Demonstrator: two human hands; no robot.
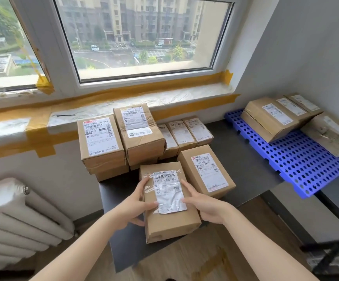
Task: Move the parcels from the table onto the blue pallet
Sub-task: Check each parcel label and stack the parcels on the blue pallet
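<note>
Left hand: my left hand [139, 201] clasps the left side of the front parcel [168, 201], thumb on its top face, fingers curled under its edge.
Right hand: my right hand [205, 207] grips the same parcel's right side, fingers laid along it, thumb touching the label [169, 191].
Front parcel: a brown carton held between both hands at the near edge of the dark worktop [243, 159], label up under clear tape.
Neighbour: another labelled parcel [206, 171] lies just right of the front parcel, touching it.
Stacks: beyond the front parcel, two taller piles of cartons [122, 138]; right of them a row of three smaller boxes [185, 132].
Blue pallet: the perforated blue pallet [298, 159] sits well right of the front parcel, carrying four cartons [270, 118].
Radiator: a white radiator [18, 211] stands left of the front parcel, below the taped windowsill [103, 106].
</note>
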